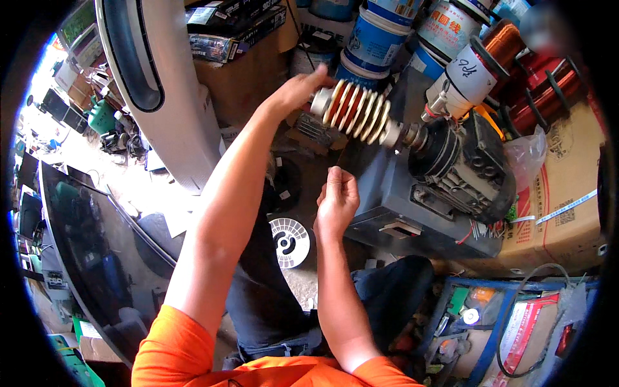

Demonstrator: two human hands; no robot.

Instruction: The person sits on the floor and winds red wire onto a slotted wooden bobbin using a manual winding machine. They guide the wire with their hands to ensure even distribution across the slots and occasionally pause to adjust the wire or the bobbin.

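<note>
My left hand (300,90) reaches to the left end of a winding former (354,111), a row of cream discs around a reddish-brown core; its fingers are partly hidden there, so their grip is unclear. The former sits on the shaft of a dark motor (461,171), which is mounted on a grey metal housing (387,200). My right hand (336,203) is closed in a pinch below the former; whatever it holds, if anything, is too small to make out.
Stacked blue-and-white buckets (371,45) and copper wire spools (500,45) stand behind. A tall pale panel (164,129) rises at left beside a dark curved panel (90,245). Cardboard (554,251) lies right, a cluttered blue crate (490,342) lower right, a patterned disc (296,255) on the floor.
</note>
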